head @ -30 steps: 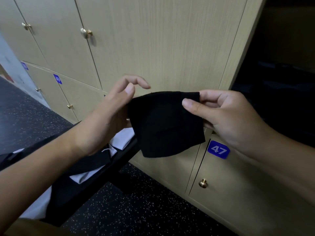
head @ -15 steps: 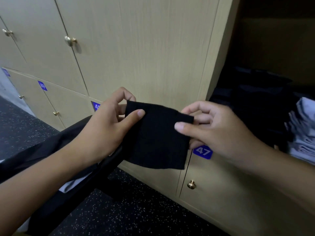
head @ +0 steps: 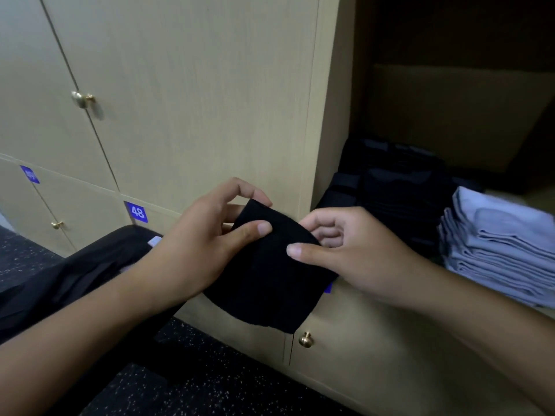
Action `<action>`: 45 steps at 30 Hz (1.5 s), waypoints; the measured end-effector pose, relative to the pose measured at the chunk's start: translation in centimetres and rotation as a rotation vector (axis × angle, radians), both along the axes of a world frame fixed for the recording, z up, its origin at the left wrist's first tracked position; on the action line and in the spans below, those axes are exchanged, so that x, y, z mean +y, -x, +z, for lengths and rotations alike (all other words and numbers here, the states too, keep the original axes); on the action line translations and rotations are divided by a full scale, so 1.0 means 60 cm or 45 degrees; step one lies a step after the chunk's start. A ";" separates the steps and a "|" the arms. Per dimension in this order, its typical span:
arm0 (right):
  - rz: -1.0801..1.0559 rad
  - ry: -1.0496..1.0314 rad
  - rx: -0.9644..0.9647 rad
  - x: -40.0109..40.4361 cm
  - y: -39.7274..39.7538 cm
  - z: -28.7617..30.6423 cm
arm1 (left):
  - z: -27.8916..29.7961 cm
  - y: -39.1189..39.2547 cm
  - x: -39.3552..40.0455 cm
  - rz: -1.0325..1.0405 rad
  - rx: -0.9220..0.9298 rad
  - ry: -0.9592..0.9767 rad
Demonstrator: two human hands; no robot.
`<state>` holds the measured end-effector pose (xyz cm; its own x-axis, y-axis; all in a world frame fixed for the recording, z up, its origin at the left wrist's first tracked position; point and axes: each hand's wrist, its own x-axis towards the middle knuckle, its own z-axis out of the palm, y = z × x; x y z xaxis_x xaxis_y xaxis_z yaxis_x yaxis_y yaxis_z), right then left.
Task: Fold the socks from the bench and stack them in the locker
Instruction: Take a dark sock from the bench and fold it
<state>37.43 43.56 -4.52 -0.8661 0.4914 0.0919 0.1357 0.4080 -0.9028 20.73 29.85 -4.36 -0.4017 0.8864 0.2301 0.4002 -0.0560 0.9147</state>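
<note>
A folded black sock (head: 270, 283) hangs in the air in front of the lockers. My left hand (head: 198, 250) pinches its upper left edge, thumb on the front. My right hand (head: 345, 250) pinches its upper right edge, thumb on the front and fingers behind. Just to the right is the open locker (head: 450, 115). Inside it lie a stack of folded black socks (head: 396, 190) and a stack of folded pale grey socks (head: 498, 250). The black bench (head: 90, 271) runs in from the lower left, with a bit of white fabric (head: 154, 241) showing on it.
Closed beige locker doors (head: 186, 85) with brass knobs fill the wall on the left. A lower door with a brass knob (head: 305, 339) sits under the sock. A blue tag 48 (head: 137, 212) marks a lower door. Dark speckled floor (head: 192, 391) lies below.
The view has swung right, so the open locker and its two stacks have come into sight. My hands have drawn closer together on the sock and carried it toward the locker opening.
</note>
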 end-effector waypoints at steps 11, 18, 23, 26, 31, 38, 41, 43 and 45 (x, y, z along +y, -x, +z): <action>-0.085 0.483 -0.026 0.076 -0.066 0.063 | 0.009 -0.044 0.052 0.058 -0.128 -0.114; -0.094 0.409 -0.091 0.112 -0.098 0.073 | 0.018 -0.082 0.089 0.087 -0.182 -0.265; -0.421 0.499 0.345 0.128 -0.106 0.086 | 0.023 -0.114 0.110 0.004 -0.103 -0.355; -0.612 0.563 0.541 0.137 -0.108 0.088 | 0.022 -0.128 0.128 -0.071 -0.003 -0.380; -0.793 0.663 0.753 0.157 -0.104 0.083 | 0.011 -0.131 0.180 0.062 0.178 -0.373; -0.809 0.415 0.668 0.182 -0.114 0.070 | 0.003 -0.134 0.256 0.274 0.023 -0.362; -0.828 0.210 0.572 0.197 -0.116 0.067 | 0.004 -0.127 0.280 0.276 -0.013 -0.346; -0.849 0.168 0.551 0.209 -0.115 0.069 | 0.006 -0.121 0.289 0.249 0.002 -0.310; -0.860 0.151 0.537 0.219 -0.114 0.072 | 0.006 -0.114 0.296 0.196 0.022 -0.250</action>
